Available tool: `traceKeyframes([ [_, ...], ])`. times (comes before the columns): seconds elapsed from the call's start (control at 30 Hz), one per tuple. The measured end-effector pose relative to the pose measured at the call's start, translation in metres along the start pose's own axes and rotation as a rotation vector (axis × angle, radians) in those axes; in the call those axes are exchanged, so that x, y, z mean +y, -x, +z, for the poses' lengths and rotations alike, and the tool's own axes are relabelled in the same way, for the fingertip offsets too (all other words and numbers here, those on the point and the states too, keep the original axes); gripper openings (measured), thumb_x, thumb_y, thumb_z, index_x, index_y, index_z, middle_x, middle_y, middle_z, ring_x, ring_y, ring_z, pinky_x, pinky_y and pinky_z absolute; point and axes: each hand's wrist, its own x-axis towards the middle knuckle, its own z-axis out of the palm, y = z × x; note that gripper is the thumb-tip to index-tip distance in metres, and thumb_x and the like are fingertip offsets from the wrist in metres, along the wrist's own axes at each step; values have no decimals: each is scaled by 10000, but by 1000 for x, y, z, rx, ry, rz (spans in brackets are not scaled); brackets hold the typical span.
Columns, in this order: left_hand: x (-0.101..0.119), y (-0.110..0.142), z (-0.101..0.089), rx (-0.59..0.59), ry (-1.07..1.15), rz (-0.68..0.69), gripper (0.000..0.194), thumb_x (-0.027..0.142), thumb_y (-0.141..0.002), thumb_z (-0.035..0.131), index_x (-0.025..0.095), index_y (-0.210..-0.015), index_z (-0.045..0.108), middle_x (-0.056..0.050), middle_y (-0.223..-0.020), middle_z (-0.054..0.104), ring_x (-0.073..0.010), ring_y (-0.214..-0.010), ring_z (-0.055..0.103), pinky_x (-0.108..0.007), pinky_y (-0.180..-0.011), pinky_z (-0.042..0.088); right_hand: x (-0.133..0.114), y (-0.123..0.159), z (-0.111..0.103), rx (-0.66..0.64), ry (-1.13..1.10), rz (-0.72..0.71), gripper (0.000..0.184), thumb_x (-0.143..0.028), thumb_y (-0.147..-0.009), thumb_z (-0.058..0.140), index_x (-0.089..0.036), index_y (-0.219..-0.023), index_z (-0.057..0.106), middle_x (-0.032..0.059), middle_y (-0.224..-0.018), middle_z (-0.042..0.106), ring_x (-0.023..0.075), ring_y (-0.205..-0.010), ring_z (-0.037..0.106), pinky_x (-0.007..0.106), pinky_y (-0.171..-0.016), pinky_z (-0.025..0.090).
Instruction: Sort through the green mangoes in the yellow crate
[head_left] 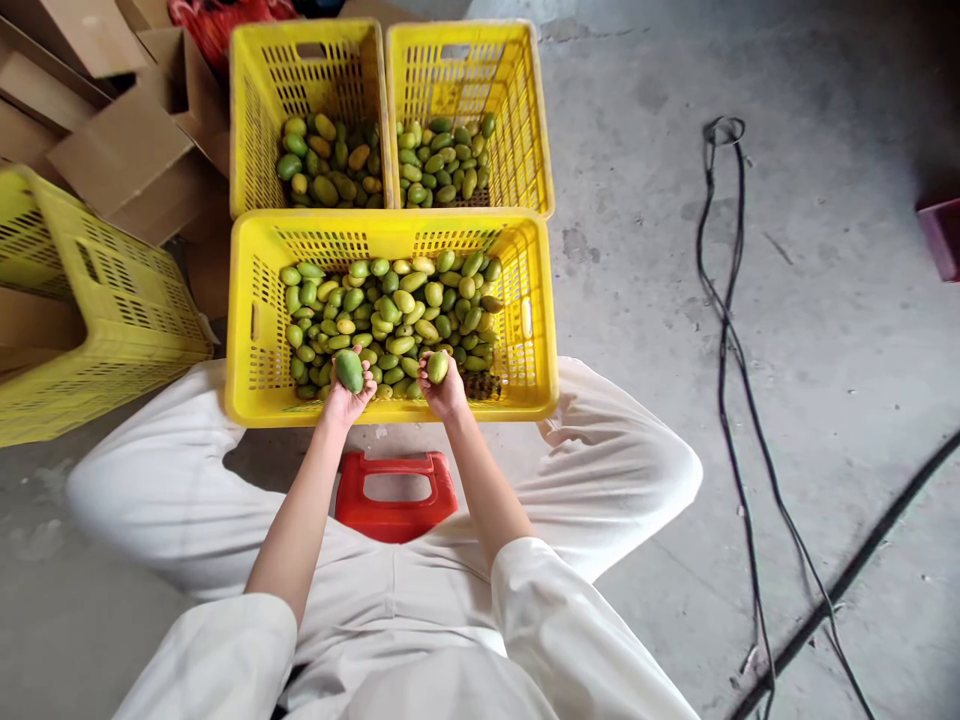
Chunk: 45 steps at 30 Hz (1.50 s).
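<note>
A wide yellow crate (390,412) stands between my knees, holding many small green and yellowish mangoes (401,300). My left hand (351,397) is closed around a dark green mango (349,370), palm up above the crate's near rim. In my right hand (448,388) lies a smaller yellow-green mango (437,367), with the fingers curled about it. Both hands are over the near side of the crate, a short gap apart.
Behind it, two more yellow crates, one left (307,40) and one right (529,120), hold mangoes. An upright-edged yellow crate (112,330) and cardboard boxes (127,150) crowd the left. A red stool (397,515) is under me. Black cables (724,310) lie on the right floor.
</note>
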Motion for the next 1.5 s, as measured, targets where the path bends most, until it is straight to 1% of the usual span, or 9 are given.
traceKeyframes([
  [0.23,1,8,-2,-72,39,2,433,538,-1019,385,224,-1062,681,-53,-843,579,-108,-635,477,-135,-384,343,2,1,2,13,11,-71,300,-507,-933,595,-209,-934,627,-29,-723,614,54,-483,483,144,-368,341],
  [0.47,-1,10,-2,-71,-11,66,166,376,-970,587,231,-934,658,-9,-821,558,-77,-610,465,-128,-424,353,5,3,7,105,75,-142,232,-186,-761,758,-222,-963,649,-75,-699,592,55,-514,508,152,-413,394],
  [0.6,-2,6,-3,-54,17,85,245,462,-933,622,220,-935,661,-22,-851,592,-114,-743,579,-201,-606,489,2,4,7,104,38,-76,106,-306,-869,650,-215,-912,616,-50,-668,624,72,-509,517,156,-425,408],
  [0.73,-5,0,-4,-24,13,89,327,511,-917,629,186,-901,663,19,-713,491,-93,-637,515,-212,-635,488,-2,5,5,-2,82,14,385,-493,-964,470,-200,-724,540,2,-608,604,66,-401,361,173,-330,286],
  [0.83,-6,-2,-6,-38,-10,61,341,502,-936,608,177,-1001,687,25,-703,489,-83,-608,497,-190,-599,465,-2,5,6,-81,94,60,419,-484,-985,447,-183,-713,552,17,-650,623,47,-383,275,175,-321,254],
  [0.97,-5,-1,-6,-45,-32,47,368,478,-955,597,224,-1210,671,0,-794,607,-110,-701,592,-217,-665,502,-1,7,8,-51,-10,86,284,-349,-997,448,-177,-840,611,49,-817,704,67,-466,429,167,-375,340],
  [1.13,-4,1,-3,-1,-100,-15,349,402,-1040,435,183,-1173,672,-72,-960,719,-177,-883,684,-281,-732,539,-3,11,6,-122,-46,92,213,-370,-966,511,-216,-1000,654,30,-875,700,109,-578,540,201,-438,426],
  [1.33,0,2,-2,-71,-111,-117,393,445,-1033,406,174,-1075,687,-67,-813,663,-123,-620,563,-191,-475,429,1,10,1,-159,21,-29,232,-328,-903,627,-270,-1127,646,-31,-795,653,102,-628,585,190,-508,468],
  [1.5,2,5,-3,-137,-100,-133,344,368,-997,437,180,-1154,679,-68,-804,625,-125,-609,503,-172,-418,357,7,7,-2,-95,-3,-105,147,-261,-813,728,-238,-922,631,-33,-883,702,86,-634,571,175,-493,428],
])
